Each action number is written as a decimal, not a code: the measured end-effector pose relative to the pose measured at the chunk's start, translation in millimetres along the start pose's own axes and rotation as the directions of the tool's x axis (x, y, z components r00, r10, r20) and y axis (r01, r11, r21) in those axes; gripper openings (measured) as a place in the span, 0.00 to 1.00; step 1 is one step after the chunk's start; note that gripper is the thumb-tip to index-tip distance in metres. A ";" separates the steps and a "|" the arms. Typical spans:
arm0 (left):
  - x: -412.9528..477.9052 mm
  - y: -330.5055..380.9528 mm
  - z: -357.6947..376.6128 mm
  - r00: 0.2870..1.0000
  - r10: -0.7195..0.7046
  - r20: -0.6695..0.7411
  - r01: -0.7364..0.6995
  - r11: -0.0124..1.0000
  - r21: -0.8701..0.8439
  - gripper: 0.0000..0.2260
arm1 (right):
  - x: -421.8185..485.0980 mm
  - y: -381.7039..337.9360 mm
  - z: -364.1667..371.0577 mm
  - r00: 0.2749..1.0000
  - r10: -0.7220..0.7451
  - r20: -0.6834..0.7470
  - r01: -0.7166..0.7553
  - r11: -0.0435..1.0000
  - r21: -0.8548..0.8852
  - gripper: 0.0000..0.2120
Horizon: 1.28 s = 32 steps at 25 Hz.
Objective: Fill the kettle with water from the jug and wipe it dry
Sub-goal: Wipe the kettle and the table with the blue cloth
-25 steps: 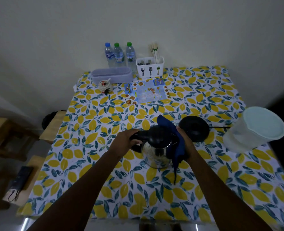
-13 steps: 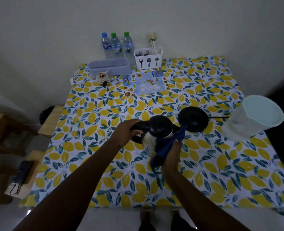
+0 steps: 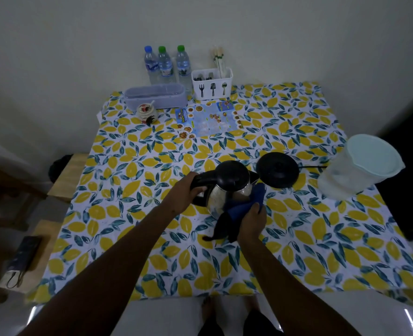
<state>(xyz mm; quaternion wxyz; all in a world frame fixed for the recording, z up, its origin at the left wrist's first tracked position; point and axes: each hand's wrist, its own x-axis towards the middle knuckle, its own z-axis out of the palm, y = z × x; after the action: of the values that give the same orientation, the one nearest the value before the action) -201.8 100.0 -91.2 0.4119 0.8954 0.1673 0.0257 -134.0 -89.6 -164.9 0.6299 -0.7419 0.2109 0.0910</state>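
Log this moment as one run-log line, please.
phase: wiping | left hand: gripping kettle handle | right hand: pressing blue cloth on kettle side | lid: shut | jug: right, lidded

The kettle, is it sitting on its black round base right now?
No, the kettle stands on the tablecloth beside the empty black base, left hand gripping its handle.

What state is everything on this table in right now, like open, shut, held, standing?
kettle: lid shut, off its base, held by its handle
left hand: closed on the kettle's handle
right hand: pressing the blue cloth to the kettle's side
blue cloth: bunched, one end hanging down
kettle base: bare, cord attached
jug: upright, lid on
three water bottles: upright, capped
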 end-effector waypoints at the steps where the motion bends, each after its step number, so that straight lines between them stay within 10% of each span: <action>1: -2.3 -1.7 5.5 0.999 -0.003 -0.034 0.002 1.000 -0.025 0.12 | 3.8 -1.3 -6.6 0.997 -0.071 0.028 0.072 0.996 -0.047 0.18; 8: 19.1 2.7 11.5 0.980 -0.021 -0.196 0.002 0.995 -0.097 0.09 | 49.4 -12.5 -37.5 0.781 -0.568 0.259 0.604 0.582 -0.545 0.13; 14: 50.3 0.3 5.9 0.966 -0.076 -0.246 0.058 0.995 -0.080 0.12 | 72.5 16.5 -30.2 0.864 -0.165 0.476 0.498 0.129 -0.858 0.27; 19: 25.0 -40.4 32.9 0.953 -0.269 -0.142 0.263 0.963 -0.061 0.33 | 83.1 44.8 -29.9 0.839 -0.148 0.523 0.539 0.101 -0.836 0.30; 23: -33.9 -86.1 77.2 0.930 -0.325 0.171 0.252 0.903 0.347 0.37 | 73.5 51.7 -26.6 0.824 -0.196 0.532 0.558 0.115 -0.822 0.27; 32: -94.9 -122.2 99.1 0.882 -0.465 0.076 0.383 0.801 0.460 0.44 | -21.2 81.8 46.1 0.570 -0.185 0.800 0.813 -0.017 -0.583 0.26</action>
<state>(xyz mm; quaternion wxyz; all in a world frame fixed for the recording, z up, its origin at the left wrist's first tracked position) -307.1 71.2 -238.9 0.2123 0.9016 0.3265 -0.1886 -181.9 -50.2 -238.5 0.0539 -0.9187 -0.3661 0.1381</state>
